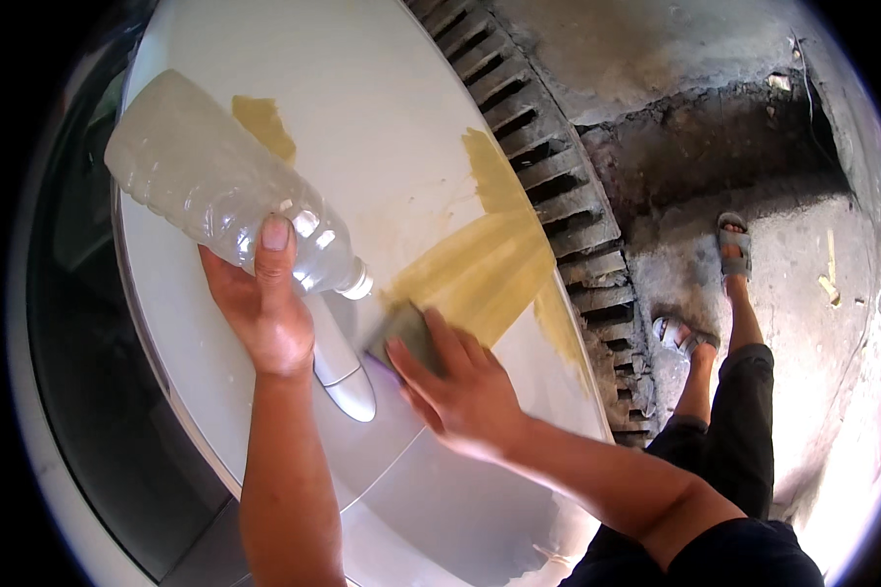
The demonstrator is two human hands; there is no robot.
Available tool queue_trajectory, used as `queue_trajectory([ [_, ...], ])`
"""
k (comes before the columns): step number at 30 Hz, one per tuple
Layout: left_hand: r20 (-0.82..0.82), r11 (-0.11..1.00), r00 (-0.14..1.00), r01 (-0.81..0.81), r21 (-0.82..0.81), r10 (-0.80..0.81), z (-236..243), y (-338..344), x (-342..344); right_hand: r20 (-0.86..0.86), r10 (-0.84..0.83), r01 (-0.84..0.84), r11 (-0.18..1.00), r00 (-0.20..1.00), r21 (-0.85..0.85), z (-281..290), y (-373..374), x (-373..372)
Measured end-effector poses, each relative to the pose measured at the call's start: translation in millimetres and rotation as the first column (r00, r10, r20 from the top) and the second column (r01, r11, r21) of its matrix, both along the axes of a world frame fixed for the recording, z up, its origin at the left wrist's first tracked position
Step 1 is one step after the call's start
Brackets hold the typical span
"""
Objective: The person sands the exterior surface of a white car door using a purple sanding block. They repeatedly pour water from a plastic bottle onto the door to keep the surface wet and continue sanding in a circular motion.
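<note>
My left hand [266, 311] is closed around a clear, ridged plastic bottle [191, 161], thumb on top. The bottle is tilted, its mouth lower and toward the right, above a silver door handle [341, 370]. My right hand [465, 386] presses a grey-green sanding block [408, 338] with a purplish lower edge flat on the white car door [382, 117]. The block sits at the left end of a broad yellow-tan filler patch [485, 274], whose surface looks wet and streaked. My right fingers lie over the block's right side.
Smaller filler patches [264, 125] mark the door farther up. A dark car window [88, 362] lies at left. Beyond the door's right edge runs a slotted concrete grating [529, 137], then a rough concrete floor [783, 264] with a sunken dark area. My sandalled feet [695, 338] stand there.
</note>
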State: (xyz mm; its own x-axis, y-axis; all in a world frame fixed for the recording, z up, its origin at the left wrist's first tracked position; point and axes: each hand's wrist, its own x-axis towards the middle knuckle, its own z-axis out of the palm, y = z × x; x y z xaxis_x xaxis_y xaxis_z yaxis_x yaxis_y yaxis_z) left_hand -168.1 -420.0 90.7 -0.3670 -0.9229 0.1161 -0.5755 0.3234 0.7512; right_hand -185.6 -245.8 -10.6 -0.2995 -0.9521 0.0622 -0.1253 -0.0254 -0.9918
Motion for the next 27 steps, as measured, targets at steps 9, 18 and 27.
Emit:
queue_trajectory([
  [9, -0.013, 0.999, 0.999, 0.047, -0.028, -0.047, 2, -6, 3, -0.021, 0.014, -0.015, 0.999, 1.000, -0.043, 11, 17, 3],
  [18, 0.028, 0.998, 0.999, 0.043, -0.041, -0.042, 3, -4, -2, 0.073, 0.045, -0.042, 0.998, 0.996, -0.039, 12, 29, 10],
  [27, 0.044, 0.997, 0.998, 0.042, -0.061, -0.040, 8, -7, 2, 0.078, 0.065, -0.060, 0.996, 0.995, -0.063, 11, 10, 5],
])
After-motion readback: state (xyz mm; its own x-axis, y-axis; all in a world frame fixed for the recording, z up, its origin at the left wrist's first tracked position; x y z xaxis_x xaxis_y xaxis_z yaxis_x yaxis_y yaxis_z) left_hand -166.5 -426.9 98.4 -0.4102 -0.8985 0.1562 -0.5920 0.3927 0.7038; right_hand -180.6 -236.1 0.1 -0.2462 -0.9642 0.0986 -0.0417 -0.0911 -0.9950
